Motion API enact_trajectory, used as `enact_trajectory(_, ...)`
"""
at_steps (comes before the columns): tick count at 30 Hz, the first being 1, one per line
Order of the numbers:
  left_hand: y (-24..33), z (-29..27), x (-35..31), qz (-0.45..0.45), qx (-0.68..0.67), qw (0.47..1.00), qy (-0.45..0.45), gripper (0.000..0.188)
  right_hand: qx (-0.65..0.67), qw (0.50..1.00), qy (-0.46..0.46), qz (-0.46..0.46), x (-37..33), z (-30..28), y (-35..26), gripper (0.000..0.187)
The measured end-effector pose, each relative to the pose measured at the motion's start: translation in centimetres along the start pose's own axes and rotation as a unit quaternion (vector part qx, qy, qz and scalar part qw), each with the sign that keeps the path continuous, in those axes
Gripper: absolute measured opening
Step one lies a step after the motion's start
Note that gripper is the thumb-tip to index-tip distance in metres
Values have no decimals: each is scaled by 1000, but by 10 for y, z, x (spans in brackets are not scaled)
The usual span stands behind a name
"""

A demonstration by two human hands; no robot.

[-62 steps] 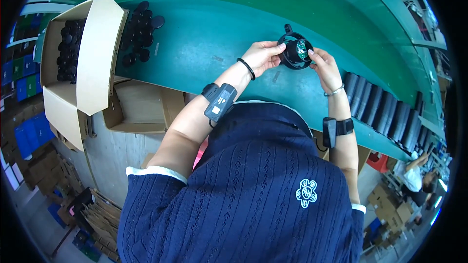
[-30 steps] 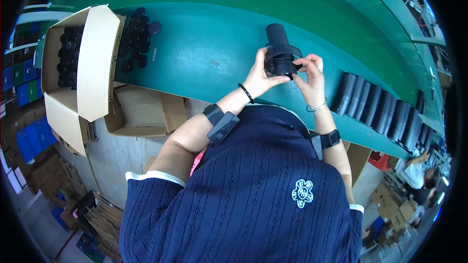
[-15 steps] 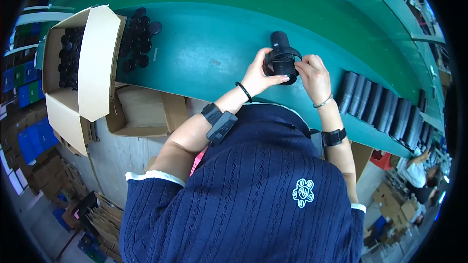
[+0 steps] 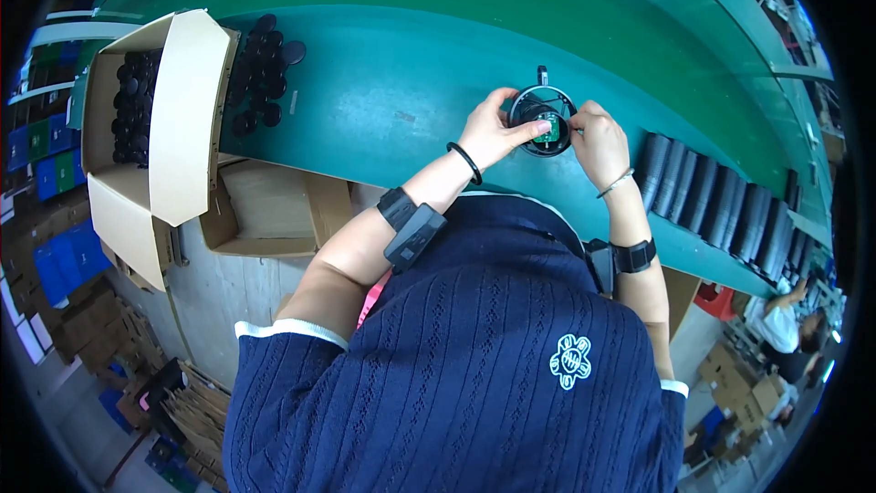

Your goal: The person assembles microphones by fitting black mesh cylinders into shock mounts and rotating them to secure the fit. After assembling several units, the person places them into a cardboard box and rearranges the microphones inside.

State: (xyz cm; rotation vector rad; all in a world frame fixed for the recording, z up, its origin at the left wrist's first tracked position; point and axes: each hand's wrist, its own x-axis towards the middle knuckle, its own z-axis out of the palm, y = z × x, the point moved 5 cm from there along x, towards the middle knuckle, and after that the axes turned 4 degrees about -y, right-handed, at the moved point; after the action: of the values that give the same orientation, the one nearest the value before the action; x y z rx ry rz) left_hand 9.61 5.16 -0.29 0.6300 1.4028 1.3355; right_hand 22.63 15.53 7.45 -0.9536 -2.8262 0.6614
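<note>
A black ring mount (image 4: 524,97) with thin crossing bands surrounds a black cylindrical housing, looking like a microphone in a shock mount. Its end faces up, showing a green circuit board (image 4: 550,135) inside. A short black stem sticks out from the ring's far side. My left hand (image 4: 497,135) grips the mount from the left, thumb laid over the housing by the board. At the right rim, my right hand (image 4: 598,139) is pinched closed against the mount; whatever lies between its fingertips is too small to make out.
Left of me, an open cardboard box (image 4: 178,119) holds many black discs, and loose black discs (image 4: 265,73) lie beside it on the green table (image 4: 383,82). Rows of stacked black discs (image 4: 707,192) line the right side. Another cardboard box (image 4: 274,205) sits below the table edge.
The mount has been tilted so that its open end turns up and the circuit board shows. Both hands have shifted slightly right with it.
</note>
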Motion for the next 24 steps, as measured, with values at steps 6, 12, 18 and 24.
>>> enact_trajectory(6,16,6,3,-2,29,998,-58,93,52,998,24,24,2,2,12,7)
enact_trajectory(12,20,7,4,-34,-3,997,-69,96,165,984,59,14,1,1,19,9)
enact_trajectory(18,18,9,7,-23,-11,997,-71,93,98,995,18,-9,1,2,21,10)
enact_trajectory(24,19,13,7,9,-47,996,-72,91,146,987,27,55,0,11,22,8)
